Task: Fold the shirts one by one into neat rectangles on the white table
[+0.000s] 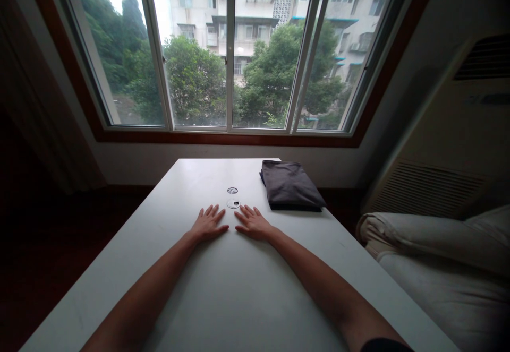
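Palm down on the white table (223,288), my left hand (207,223) lies with its fingers spread and holds nothing. My right hand (254,223) rests flat beside it, fingers apart, also holding nothing; a small gap separates the two thumbs. Just beyond the fingertips is a round fitting (232,204) with a dark hole, set in the tabletop. A second round piece (232,190) sits a little farther away. To the right of my right hand, a folded dark grey cloth (292,185) lies near the table's right edge, untouched by either hand.
A wide window (229,76) with a brown frame is beyond the table's far edge. At the right stand a pale sofa (438,267) and a tall air conditioner (450,129). A curtain (43,92) hangs at the left.
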Available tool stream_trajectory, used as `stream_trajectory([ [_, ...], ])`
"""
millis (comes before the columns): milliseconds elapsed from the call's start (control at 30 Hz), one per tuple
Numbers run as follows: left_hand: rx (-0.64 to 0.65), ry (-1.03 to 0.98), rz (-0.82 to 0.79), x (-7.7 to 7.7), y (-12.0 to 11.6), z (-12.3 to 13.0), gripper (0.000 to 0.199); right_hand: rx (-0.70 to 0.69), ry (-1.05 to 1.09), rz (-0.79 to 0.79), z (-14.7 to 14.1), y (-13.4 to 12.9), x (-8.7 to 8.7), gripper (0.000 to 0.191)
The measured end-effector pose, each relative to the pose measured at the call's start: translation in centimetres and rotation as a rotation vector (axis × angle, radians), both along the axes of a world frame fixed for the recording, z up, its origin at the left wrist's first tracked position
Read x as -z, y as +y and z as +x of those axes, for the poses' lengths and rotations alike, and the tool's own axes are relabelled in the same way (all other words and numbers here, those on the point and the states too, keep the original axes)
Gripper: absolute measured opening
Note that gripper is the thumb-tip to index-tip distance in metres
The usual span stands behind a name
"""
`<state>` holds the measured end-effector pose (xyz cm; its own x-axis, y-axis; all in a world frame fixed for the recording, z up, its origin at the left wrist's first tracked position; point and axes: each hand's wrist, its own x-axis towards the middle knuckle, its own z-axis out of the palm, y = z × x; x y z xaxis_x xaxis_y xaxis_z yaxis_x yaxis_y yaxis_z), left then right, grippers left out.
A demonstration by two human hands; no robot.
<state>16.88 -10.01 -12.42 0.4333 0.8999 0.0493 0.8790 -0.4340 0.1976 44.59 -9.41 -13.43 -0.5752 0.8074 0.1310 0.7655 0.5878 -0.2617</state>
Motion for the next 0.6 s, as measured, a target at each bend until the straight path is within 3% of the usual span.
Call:
stream_trajectory([
  [133,-0.037,-0.101,0.098,-0.8,0.0,-0.1,0.054,0.020,0.017,0.043,-0.1,0.1,0.4,0.072],
  [267,-0.172,-0.222,0.146,-1.7,0.1,-0.5,0.035,0.085,0.088,0.139,0.5,1.8,-0.3,0.041],
  [333,-0.247,-0.239,0.153,-1.9,0.2,-0.7,0.035,0.196,0.130,0.227,1.5,3.5,-1.4,0.031],
  [433,-0.281,-0.250,0.167,-1.8,0.4,-0.8,0.034,0.404,0.159,0.353,3.8,6.3,-3.3,0.035],
  [600,-0.287,-0.263,0.171,-1.1,0.8,-0.8,0.032,0.780,0.053,0.289,7.1,8.8,-5.1,0.050],
])
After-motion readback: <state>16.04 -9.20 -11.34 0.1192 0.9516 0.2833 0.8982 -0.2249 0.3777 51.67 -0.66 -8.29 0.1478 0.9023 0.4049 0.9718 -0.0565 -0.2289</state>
